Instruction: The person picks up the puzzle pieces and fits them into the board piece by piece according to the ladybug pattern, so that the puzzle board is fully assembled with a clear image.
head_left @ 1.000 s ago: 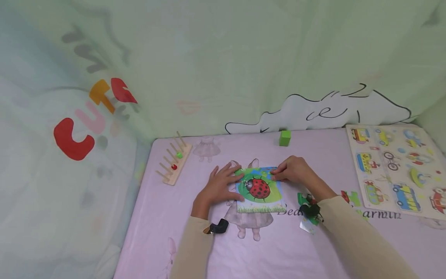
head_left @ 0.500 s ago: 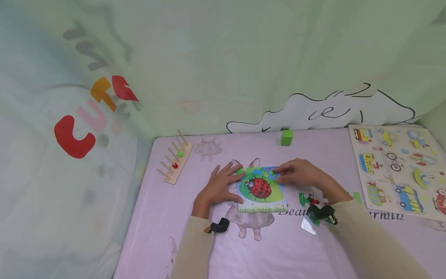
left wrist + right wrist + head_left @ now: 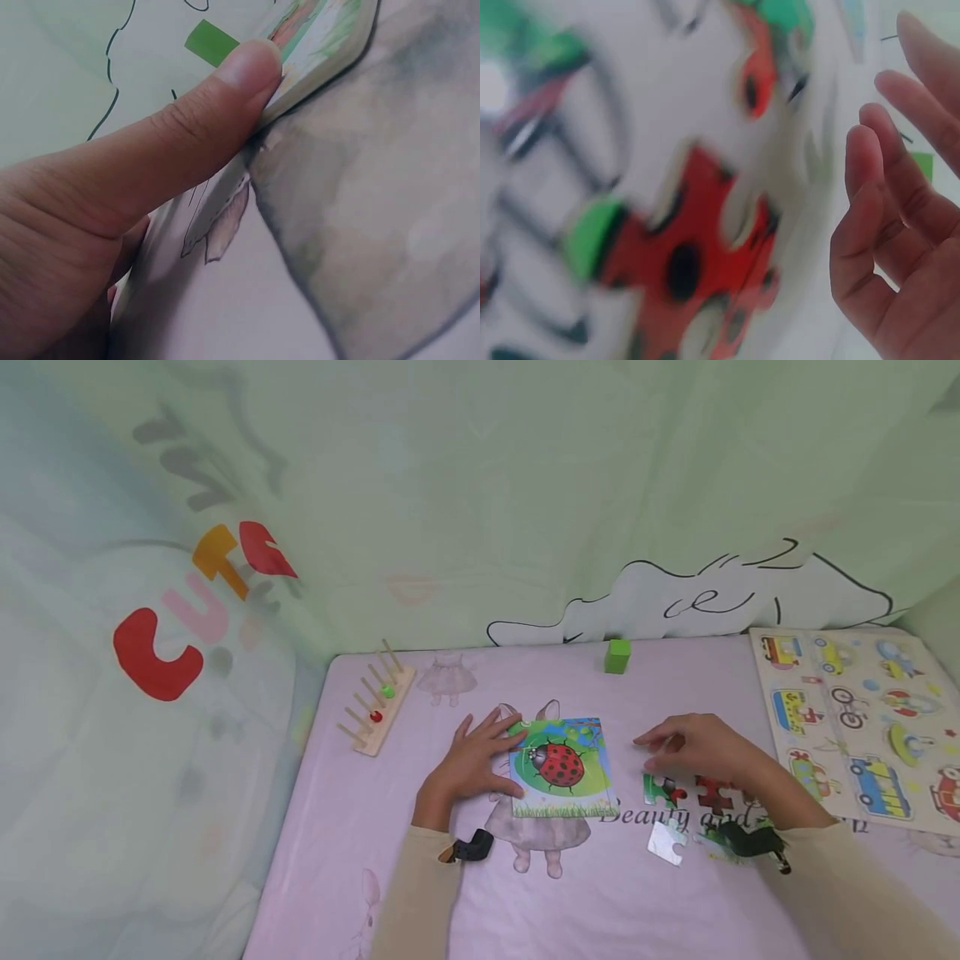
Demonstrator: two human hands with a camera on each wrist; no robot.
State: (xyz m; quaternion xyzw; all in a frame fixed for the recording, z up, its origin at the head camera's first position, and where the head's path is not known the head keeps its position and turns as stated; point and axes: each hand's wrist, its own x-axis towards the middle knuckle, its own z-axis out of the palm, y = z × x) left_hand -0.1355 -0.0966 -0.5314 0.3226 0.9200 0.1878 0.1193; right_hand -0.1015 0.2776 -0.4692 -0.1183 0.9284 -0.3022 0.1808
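Pale pink cloth-covered table (image 3: 307,868); left hand (image 3: 471,762), spread wide, touches square green-and-blue ladybird board (image 3: 561,766) on it, likely steadying; right hand (image 3: 705,750), loosely bent, empty, near red-and-green jigsaw pieces (image 3: 712,795), presumably kept within reach

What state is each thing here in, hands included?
Left hand, fingers spread, touching the left edge of the ladybug picture.
Ladybug picture, lying flat, face up.
Right hand, holding nothing, near the puzzle pieces.
Puzzle pieces, scattered right of the ladybug picture, some partly hidden.
Green block, standing.
Peg stand, bearing a red bead and a green bead.
Picture board, lying flat.
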